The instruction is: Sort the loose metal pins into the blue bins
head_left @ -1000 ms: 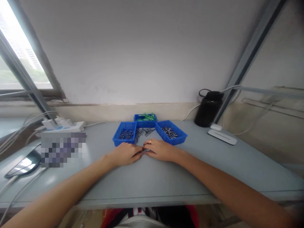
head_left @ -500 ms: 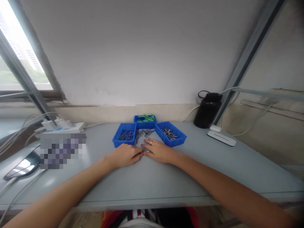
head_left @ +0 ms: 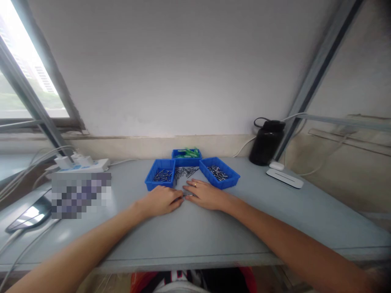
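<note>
My left hand rests low over the desk, fingers curled and closed, with its thumb and forefinger at one end of a thin metal rod. From the other side, my right hand, which wears a ring, pinches the same rod; its other fingers reach forward. The rod is too small to name more exactly. Just beyond the hands lies a loose heap of thin metal pieces. A left blue bin and a right blue bin hold similar metal pieces. Green items fill the rear blue bin.
A black bottle stands at the back right, near a flat white device and a small white case. At left are a power strip with plugs and cables, a blurred-out object and a dark glossy device.
Both hands stay almost in place around the rod. The whole view has shifted very slightly; the bins and heap look the same.
</note>
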Demonstrator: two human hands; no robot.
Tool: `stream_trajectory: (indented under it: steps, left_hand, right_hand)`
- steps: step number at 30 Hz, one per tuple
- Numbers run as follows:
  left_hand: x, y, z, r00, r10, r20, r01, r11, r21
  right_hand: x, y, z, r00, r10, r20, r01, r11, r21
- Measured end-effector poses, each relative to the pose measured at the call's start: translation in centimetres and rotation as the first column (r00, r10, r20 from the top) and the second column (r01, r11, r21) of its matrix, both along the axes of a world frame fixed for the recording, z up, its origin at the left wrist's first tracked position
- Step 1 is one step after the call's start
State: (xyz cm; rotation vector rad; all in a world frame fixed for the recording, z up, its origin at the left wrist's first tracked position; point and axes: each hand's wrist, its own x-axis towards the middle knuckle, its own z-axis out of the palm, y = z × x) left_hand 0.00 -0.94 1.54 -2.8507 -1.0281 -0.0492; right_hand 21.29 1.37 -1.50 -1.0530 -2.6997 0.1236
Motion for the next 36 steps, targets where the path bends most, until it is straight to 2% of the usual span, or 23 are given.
stream_trajectory:
  steps: [9,14,16,21,26,31,36]
  left_hand:
    - [-0.1,0.2,-0.2,1.0,-0.001,0.018,0.001,1.0,-0.016]
    - [0.0,0.2,-0.2,1.0,-0.001,0.009,0.001,1.0,-0.008]
    - [-0.1,0.1,-0.2,1.0,-0.004,0.017,0.004,1.0,-0.011]
    - [-0.1,0.1,-0.1,1.0,0.009,0.024,-0.009,1.0,-0.019]
    - [-0.1,0.1,-0.2,1.0,0.028,0.001,-0.028,1.0,-0.006]
    - [0.0,0.2,-0.3,0.996,0.086,-0.005,-0.085,0.996,0.041]
    - [0.0,0.1,-0.5,0.997,0.07,-0.022,-0.07,0.997,0.036]
  right_hand:
    - [0.1,-0.1,0.3,1.0,-0.015,-0.011,0.015,0.999,-0.029]
    - [-0.3,0.5,0.1,0.992,-0.123,-0.031,0.123,0.992,0.008]
    - [-0.4,0.9,-0.1,0.994,-0.106,-0.019,0.106,0.994,0.001]
    - [-0.9,1.4,-0.5,0.995,-0.016,-0.099,0.024,0.996,0.088]
    - [-0.7,1.1,0.2,0.996,-0.064,-0.058,0.07,0.991,0.113]
    - [0.2,0.2,1.3,0.999,0.005,-0.042,-0.003,0.999,0.045]
    - [0.0,-0.6,2.0,0.998,0.036,-0.056,-0.037,0.999,-0.019]
